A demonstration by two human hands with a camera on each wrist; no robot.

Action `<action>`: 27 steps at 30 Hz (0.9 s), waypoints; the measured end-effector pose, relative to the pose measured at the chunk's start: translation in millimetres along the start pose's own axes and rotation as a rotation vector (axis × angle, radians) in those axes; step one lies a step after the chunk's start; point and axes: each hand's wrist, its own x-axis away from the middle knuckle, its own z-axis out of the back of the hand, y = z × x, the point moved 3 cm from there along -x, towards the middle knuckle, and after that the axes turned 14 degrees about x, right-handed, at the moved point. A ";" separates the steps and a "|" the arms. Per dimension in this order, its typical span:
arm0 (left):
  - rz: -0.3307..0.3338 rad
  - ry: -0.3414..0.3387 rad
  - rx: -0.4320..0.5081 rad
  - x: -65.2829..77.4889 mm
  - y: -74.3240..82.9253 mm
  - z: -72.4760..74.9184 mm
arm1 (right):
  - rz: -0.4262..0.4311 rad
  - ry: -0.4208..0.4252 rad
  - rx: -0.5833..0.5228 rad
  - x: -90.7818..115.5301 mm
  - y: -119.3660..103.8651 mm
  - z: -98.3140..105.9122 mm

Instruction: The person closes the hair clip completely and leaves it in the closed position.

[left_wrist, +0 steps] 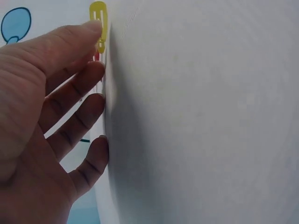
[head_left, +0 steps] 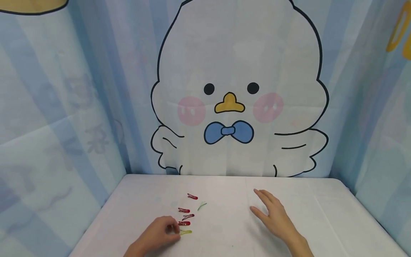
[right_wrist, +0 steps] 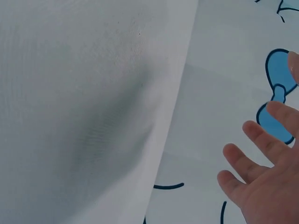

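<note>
A yellow snap hair clip (head_left: 186, 232) lies at the near end of a loose column of hair clips on the white table. My left hand (head_left: 160, 232) pinches its left end; in the left wrist view the thumb overlaps the yellow clip (left_wrist: 98, 9), and the index fingertip is hidden. Just beyond it are several red hair clips, the nearest one (head_left: 184, 223) beside my left fingers and the farthest one (head_left: 192, 196) toward the back. A thin green clip (head_left: 202, 206) lies to their right. My right hand (head_left: 274, 217) hovers above the table at right, fingers spread, holding nothing.
The white table (head_left: 321, 207) ends at a back edge against a printed curtain (head_left: 237, 153) with a cartoon bird. Blue striped curtains (head_left: 64, 142) hang along both sides. A tiny speck lies near the table's front.
</note>
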 end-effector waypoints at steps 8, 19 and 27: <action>-0.018 -0.003 -0.056 -2.1 2.5 -2.5 | -0.022 -0.031 -0.013 1.3 0.5 -1.2; -0.011 -0.005 -0.040 -1.5 4.3 -3.5 | -0.016 -0.020 -0.024 2.4 1.7 -3.9; -0.058 -0.016 0.085 1.1 9.2 -8.6 | -0.014 -0.011 -0.041 2.9 -0.3 -2.1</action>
